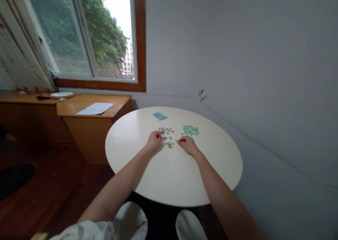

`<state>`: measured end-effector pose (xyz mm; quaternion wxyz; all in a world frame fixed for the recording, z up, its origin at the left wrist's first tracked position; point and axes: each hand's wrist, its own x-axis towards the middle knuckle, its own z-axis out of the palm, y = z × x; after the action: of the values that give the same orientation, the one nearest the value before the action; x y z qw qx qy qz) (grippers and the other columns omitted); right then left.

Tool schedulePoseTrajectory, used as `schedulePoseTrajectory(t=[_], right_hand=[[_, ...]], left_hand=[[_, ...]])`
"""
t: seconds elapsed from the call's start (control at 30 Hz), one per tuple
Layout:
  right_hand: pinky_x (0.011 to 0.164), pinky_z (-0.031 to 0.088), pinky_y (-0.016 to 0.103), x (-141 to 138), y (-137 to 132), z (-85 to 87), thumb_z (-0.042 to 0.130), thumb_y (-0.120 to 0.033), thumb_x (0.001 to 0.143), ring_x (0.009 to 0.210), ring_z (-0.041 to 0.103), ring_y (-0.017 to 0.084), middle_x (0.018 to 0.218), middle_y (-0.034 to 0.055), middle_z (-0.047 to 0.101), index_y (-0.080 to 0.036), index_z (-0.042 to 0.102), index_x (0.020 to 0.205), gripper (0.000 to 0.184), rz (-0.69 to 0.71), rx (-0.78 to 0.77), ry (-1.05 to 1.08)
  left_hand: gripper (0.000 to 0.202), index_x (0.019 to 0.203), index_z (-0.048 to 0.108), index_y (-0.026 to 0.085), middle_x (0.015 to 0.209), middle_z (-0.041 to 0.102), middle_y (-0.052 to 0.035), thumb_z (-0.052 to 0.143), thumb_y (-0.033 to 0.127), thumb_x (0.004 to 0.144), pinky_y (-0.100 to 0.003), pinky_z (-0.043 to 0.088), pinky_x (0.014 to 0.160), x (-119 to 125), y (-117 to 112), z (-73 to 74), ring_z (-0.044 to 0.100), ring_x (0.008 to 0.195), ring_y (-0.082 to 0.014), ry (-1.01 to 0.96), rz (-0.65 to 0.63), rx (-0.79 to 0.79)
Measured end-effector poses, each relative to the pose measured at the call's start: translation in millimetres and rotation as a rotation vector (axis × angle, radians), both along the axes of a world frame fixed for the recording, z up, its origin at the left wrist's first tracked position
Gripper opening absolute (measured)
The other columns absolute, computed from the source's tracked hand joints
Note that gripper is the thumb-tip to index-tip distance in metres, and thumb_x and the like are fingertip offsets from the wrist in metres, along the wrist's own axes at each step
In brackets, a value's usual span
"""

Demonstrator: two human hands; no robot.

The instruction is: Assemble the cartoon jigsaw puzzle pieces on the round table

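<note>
Small jigsaw pieces lie on a round white table (171,176). My left hand (155,140) rests at the near edge of a mixed-colour cluster of pieces (166,130), fingers curled and pinched at a piece. My right hand (186,143) lies on the table with fingertips pinched close to a small joined yellow-and-green patch of pieces (169,144). A separate heap of teal pieces (190,130) sits just beyond my right hand. A small blue picture card (160,116) lies farther back on the table.
A wooden cabinet (92,127) with a white sheet of paper (95,108) stands left of the table. A white plate (62,94) sits on a wooden ledge under the window. Grey walls close in at the right and back. Dark wooden floor lies at the left.
</note>
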<state>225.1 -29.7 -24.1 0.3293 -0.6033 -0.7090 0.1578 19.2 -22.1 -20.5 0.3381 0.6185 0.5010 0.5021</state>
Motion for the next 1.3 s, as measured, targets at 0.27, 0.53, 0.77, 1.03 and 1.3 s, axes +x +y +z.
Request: schedulePoseTrajectory(t=[0.27, 0.53, 0.77, 1.03, 1.3], right_hand=[[0.066, 0.045, 0.026, 0.4, 1.5, -1.5, 0.062, -0.022, 0.071, 0.072, 0.062, 0.016, 0.076, 0.0033, 0.070, -0.019, 0.069, 0.068, 0.007, 0.006, 0.003, 0.000], [0.065, 0.044, 0.025, 1.4, 3.7, -4.2, 0.062, -0.022, 0.070, 0.070, 0.061, 0.015, 0.073, 0.0028, 0.070, -0.019, 0.068, 0.067, 0.007, 0.012, 0.018, 0.008], [0.063, 0.043, 0.025, 1.4, 3.1, -4.4, 0.063, -0.022, 0.068, 0.067, 0.060, 0.015, 0.072, 0.0028, 0.069, -0.019, 0.068, 0.066, 0.006, 0.008, 0.035, 0.029], [0.061, 0.042, 0.026, -3.4, 1.7, -3.8, 0.059, -0.021, 0.067, 0.063, 0.058, 0.015, 0.066, 0.0028, 0.066, -0.018, 0.066, 0.061, 0.009, 0.016, 0.093, 0.089], [0.064, 0.045, 0.028, -15.1, -0.6, 2.5, 0.054, -0.028, 0.072, 0.066, 0.058, 0.016, 0.071, 0.0045, 0.067, -0.017, 0.067, 0.070, 0.017, 0.108, 0.183, 0.190]], left_hand=[[0.027, 0.092, 0.068, 0.009, 0.056, 0.057, -0.0006, 0.052, 0.001, 0.071, -0.020, 0.037, 0.053, -0.7, -1.6, 1.5, 0.056, 0.051, -0.0105, 0.030, 0.001, -0.002], [0.028, 0.093, 0.068, 0.009, 0.055, 0.056, 0.0001, 0.052, 0.003, 0.071, -0.020, 0.035, 0.051, -0.2, -2.1, 2.1, 0.054, 0.049, -0.0100, 0.041, -0.003, -0.005], [0.028, 0.093, 0.068, 0.009, 0.055, 0.056, 0.0001, 0.051, 0.004, 0.071, -0.020, 0.035, 0.051, -0.7, -1.8, 1.9, 0.053, 0.049, -0.0098, 0.047, -0.005, -0.001], [0.028, 0.093, 0.068, 0.009, 0.058, 0.058, -0.0007, 0.052, 0.003, 0.071, -0.020, 0.036, 0.052, -1.6, -1.3, 0.9, 0.054, 0.050, -0.0098, 0.060, -0.021, 0.009], [0.033, 0.094, 0.068, 0.009, 0.056, 0.059, 0.0005, 0.048, 0.001, 0.068, -0.020, 0.039, 0.055, 2.3, -6.4, 5.3, 0.052, 0.051, -0.0089, 0.068, -0.078, 0.039]])
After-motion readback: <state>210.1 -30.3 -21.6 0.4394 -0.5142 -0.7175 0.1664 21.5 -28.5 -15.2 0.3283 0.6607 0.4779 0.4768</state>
